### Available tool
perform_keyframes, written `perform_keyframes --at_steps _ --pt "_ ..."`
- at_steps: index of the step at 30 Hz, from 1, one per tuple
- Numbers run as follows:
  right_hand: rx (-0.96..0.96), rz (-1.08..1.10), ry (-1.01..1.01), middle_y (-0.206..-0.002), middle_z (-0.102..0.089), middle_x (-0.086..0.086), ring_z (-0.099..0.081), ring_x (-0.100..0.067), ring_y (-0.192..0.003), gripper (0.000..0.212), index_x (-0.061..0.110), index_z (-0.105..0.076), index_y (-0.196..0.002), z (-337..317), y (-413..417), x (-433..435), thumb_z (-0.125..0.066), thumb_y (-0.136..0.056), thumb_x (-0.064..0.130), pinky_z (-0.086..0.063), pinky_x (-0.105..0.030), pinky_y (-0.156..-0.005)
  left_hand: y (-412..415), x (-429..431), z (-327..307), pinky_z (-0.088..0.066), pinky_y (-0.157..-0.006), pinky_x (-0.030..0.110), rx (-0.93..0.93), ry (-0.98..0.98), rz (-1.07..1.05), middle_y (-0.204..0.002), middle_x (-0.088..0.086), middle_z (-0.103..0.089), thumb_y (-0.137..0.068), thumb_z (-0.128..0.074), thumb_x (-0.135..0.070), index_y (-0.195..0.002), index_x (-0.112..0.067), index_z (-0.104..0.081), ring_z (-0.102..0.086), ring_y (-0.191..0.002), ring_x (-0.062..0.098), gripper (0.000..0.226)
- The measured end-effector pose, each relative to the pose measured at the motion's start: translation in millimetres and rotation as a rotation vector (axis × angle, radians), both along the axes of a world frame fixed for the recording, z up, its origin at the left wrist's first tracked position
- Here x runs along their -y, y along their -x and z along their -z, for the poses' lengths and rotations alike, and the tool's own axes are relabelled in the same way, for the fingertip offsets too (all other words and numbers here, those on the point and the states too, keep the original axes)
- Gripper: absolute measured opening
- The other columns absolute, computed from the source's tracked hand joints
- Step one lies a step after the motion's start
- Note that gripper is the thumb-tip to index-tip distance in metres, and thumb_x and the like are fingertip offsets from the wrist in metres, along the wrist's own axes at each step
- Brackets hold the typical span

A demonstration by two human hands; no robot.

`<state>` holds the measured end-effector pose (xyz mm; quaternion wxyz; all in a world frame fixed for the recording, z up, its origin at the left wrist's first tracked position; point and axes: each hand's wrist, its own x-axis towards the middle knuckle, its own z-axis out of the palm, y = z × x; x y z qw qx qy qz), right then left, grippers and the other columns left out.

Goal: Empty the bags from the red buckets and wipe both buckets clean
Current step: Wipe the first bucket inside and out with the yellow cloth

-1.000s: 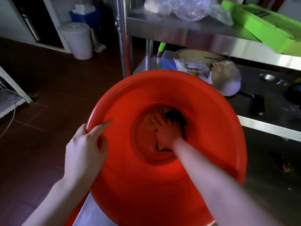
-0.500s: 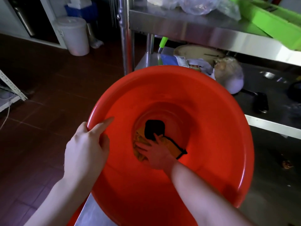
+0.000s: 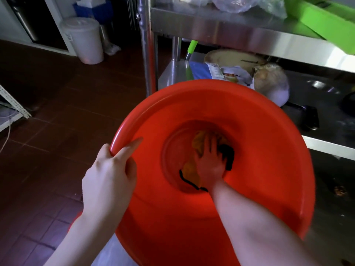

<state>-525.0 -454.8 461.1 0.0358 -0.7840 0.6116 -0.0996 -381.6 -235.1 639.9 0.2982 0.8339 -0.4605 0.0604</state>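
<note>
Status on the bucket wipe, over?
Left hand grips red bucket rim. Right hand flat on yellow cloth, pressing it to the bucket floor. No bag visible inside.

The red bucket (image 3: 259,169) fills the middle of the view, its mouth tipped toward the camera. At the rim's 9 o'clock the left hand (image 3: 109,181) grips the edge, its forefinger lying straight along the inner wall. The right hand (image 3: 210,164) reaches to the bottom and presses flat on a yellow cloth (image 3: 198,144) with black trim. A steel shelf (image 3: 221,27) spans 12 to 2 o'clock with a green tray (image 3: 317,18) on it. A white lidded pail (image 3: 84,39) stands at 11 o'clock on the dark tiled floor (image 3: 57,112).
</note>
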Motion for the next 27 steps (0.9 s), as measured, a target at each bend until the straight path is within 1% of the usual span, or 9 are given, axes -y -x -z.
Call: perform_keyframes --at_steps 3,6,9,11,14,19,23,25,27 --pt "0.083 0.064 0.098 -0.158 -0.029 -0.011 -0.059 -0.039 -0.101 0.073 0.018 -0.031 -0.152 12.5 1.8 -10.2 -0.057 -0.09 0.048 -0.044 -0.048 -0.088 -7.3 1.7 2.9 -0.05 -0.053 0.042 -0.015 0.016 0.032 -0.08 0.008 -0.048 -0.083 -0.067 -0.005 -0.128 -0.034 -0.063 -0.051 -0.059 0.031 0.053" --pt "0.035 0.106 -0.021 -0.163 -0.015 -0.005 -0.04 -0.042 -0.13 0.072 0.026 -0.016 -0.155 12.4 -28.1 -4.7 -0.045 -0.094 0.053 -0.026 -0.066 -0.103 -11.7 2.1 4.9 -0.051 -0.057 0.041 0.0 0.034 0.062 -0.083 0.01 -0.052 -0.081 -0.068 0.0 -0.127 -0.029 -0.064 -0.053 -0.062 0.031 0.055" --pt "-0.163 -0.251 -0.014 -0.164 -0.006 0.007 -0.015 -0.037 -0.147 0.068 0.036 -0.005 -0.154 21.5 -41.7 3.2 -0.036 -0.096 0.054 0.0 -0.074 -0.107 -14.0 4.0 6.8 -0.051 -0.057 0.042 0.008 0.041 0.058 -0.083 0.011 -0.052 -0.08 -0.068 0.0 -0.127 -0.029 -0.065 -0.054 -0.063 0.032 0.055" --pt "-0.298 -0.524 0.014 -0.163 0.002 0.011 -0.012 -0.033 -0.148 0.068 0.04 -0.003 -0.153 26.6 -39.5 -3.5 -0.036 -0.096 0.054 0.004 -0.073 -0.107 -16.7 5.2 7.5 -0.052 -0.058 0.043 0.004 0.033 0.043 -0.083 0.012 -0.052 -0.081 -0.067 -0.001 -0.127 -0.029 -0.065 -0.054 -0.063 0.034 0.054" --pt "-0.367 -0.652 0.01 -0.161 0.018 0.014 -0.01 -0.03 -0.148 0.069 0.041 0.001 -0.153 29.2 -32.4 -22.1 -0.038 -0.096 0.048 0.007 -0.074 -0.106 -16.2 4.1 6.5 -0.052 -0.059 0.046 0.0 0.03 0.034 -0.085 0.012 -0.052 -0.083 -0.066 -0.003 -0.128 -0.032 -0.064 -0.055 -0.066 0.036 0.053" --pt "-0.467 -0.658 -0.273 -0.161 0.013 0.017 -0.002 -0.031 -0.149 0.064 0.042 -0.007 -0.153 17.4 -7.0 -58.7 -0.034 -0.099 0.019 -0.007 -0.074 -0.108 -14.9 2.7 6.0 -0.051 -0.059 0.046 -0.015 0.014 0.004 -0.082 0.012 -0.048 -0.087 -0.064 -0.008 -0.129 -0.033 -0.062 -0.053 -0.066 0.037 0.049" --pt "-0.505 -0.693 -0.413 -0.161 -0.017 -0.002 -0.015 -0.035 -0.147 0.053 0.022 -0.031 -0.151 -22.8 -4.9 -69.7 -0.037 -0.1 0.01 -0.028 -0.055 -0.114 -13.3 -7.4 9.4 -0.046 -0.059 0.042 -0.03 0.003 -0.014 -0.083 0.012 -0.048 -0.089 -0.061 -0.012 -0.131 -0.034 -0.06 -0.052 -0.068 0.036 0.048" --pt "-0.518 -0.737 -0.443 -0.154 -0.032 -0.011 -0.03 -0.034 -0.142 0.062 0.016 -0.035 -0.149 -49.8 -4.0 -71.8 -0.053 -0.091 0.004 -0.029 -0.046 -0.114 -13.3 -13.3 10.5 -0.045 -0.06 0.041 -0.05 -0.013 -0.024 -0.086 0.011 -0.048 -0.091 -0.059 -0.014 -0.134 -0.034 -0.057 -0.051 -0.071 0.034 0.048" --pt "-0.362 -0.699 -0.454 -0.154 -0.033 -0.011 -0.033 -0.03 -0.141 0.083 0.021 -0.025 -0.153 -78.3 6.5 -78.5 -0.063 -0.081 0.003 -0.029 -0.041 -0.115 -10.3 -17.7 9.3 -0.044 -0.061 0.039 -0.056 -0.031 -0.007 -0.088 0.011 -0.048 -0.092 -0.056 -0.016 -0.137 -0.035 -0.054 -0.05 -0.071 0.031 0.048"
